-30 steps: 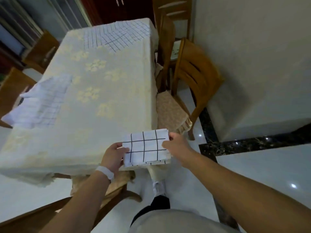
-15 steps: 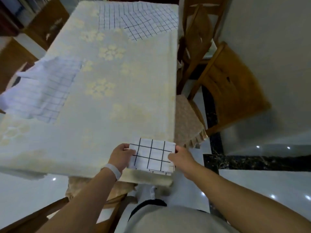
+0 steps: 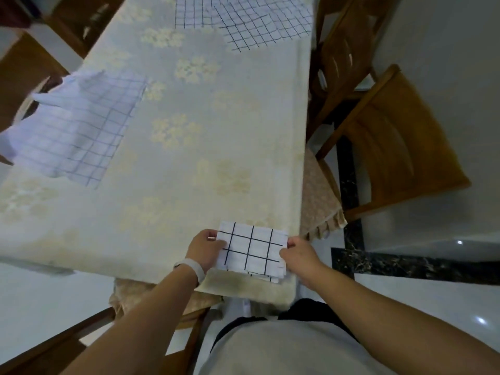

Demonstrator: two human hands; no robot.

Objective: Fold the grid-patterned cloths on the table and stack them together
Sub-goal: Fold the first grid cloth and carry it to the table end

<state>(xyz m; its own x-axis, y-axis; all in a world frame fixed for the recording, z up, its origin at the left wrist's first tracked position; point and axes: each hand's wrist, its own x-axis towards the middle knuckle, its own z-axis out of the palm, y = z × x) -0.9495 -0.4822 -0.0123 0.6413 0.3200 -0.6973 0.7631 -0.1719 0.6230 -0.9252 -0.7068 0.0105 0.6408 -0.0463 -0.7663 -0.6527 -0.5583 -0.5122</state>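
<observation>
- The folded cloth (image 3: 253, 249), pinched at its ends by left hand (image 3: 205, 249) and right hand (image 3: 299, 253), has been brought from mid-air onto the table (image 3: 189, 158), at its near corner
- The stack is judged begun; left cloth (image 3: 78, 128) and far cloth (image 3: 243, 20) lie unfolded

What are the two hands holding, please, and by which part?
The folded grid cloth: the left hand pinches its left edge, the right hand its right edge.

No legible text, label, brand, number or sign is in view. The folded cloth (image 3: 251, 249) carries only a black grid of lines. The wristband (image 3: 192, 268) is plain white, with no marking that can be read.
</observation>
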